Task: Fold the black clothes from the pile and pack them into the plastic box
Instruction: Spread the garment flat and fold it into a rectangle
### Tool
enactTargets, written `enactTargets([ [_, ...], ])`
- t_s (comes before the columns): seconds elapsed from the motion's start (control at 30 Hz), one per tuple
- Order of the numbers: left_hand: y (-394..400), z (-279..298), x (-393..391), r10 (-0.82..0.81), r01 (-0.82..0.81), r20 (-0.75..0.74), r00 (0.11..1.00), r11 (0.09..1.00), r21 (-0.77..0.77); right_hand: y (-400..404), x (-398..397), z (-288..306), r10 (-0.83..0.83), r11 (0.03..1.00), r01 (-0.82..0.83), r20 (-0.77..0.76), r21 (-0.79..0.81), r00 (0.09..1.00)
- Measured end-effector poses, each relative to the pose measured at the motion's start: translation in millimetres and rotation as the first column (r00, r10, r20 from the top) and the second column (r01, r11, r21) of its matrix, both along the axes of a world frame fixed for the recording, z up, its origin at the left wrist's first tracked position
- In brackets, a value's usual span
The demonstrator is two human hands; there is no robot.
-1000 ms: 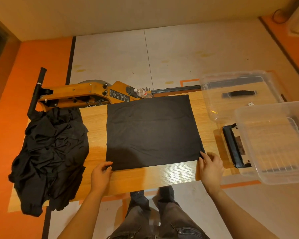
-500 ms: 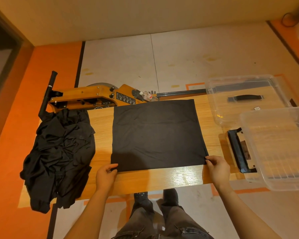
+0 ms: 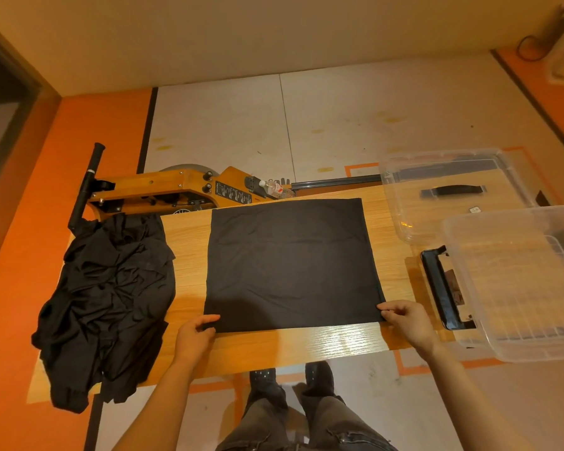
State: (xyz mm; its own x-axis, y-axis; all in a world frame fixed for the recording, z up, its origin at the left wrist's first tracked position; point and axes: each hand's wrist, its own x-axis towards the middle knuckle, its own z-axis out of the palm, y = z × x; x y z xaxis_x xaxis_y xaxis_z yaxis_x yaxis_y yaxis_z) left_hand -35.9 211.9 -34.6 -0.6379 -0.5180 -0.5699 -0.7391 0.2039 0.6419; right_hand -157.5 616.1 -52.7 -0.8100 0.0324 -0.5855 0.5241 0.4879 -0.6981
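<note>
A black garment (image 3: 290, 265) lies flat as a neat rectangle on the middle of the wooden table (image 3: 306, 343). My left hand (image 3: 194, 336) pinches its near left corner. My right hand (image 3: 407, 323) pinches its near right corner. A crumpled pile of black clothes (image 3: 108, 304) covers the table's left end and hangs over the edge. The clear plastic box (image 3: 521, 281) stands at the right end with a black handle (image 3: 440, 288) facing the garment.
The box's clear lid (image 3: 453, 193) lies at the back right of the table. A wooden rowing machine (image 3: 163, 190) with a water bottle (image 3: 274, 189) stands on the floor behind the table. My legs and shoes (image 3: 290, 385) are below the near edge.
Both hands went from resting at the garment's near corners to curling their fingers round them. The camera tilted, so everything sits lower in view.
</note>
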Motion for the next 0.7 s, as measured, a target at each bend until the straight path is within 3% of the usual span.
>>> enactTargets([
  [0.5, 1.0, 2.9, -0.5, -0.016, 0.016, 0.035, 0.999, 1.0, -0.012, 4.6, 8.6, 0.9, -0.007, 0.999, 0.008, 0.043, -0.042, 0.999],
  [0.7, 1.5, 1.9, -0.6, -0.003, 0.002, 0.039, 0.999, 1.0, 0.008, 2.8, 7.3, 10.3, 0.066, 0.997, -0.064, 0.052, -0.044, 0.996],
])
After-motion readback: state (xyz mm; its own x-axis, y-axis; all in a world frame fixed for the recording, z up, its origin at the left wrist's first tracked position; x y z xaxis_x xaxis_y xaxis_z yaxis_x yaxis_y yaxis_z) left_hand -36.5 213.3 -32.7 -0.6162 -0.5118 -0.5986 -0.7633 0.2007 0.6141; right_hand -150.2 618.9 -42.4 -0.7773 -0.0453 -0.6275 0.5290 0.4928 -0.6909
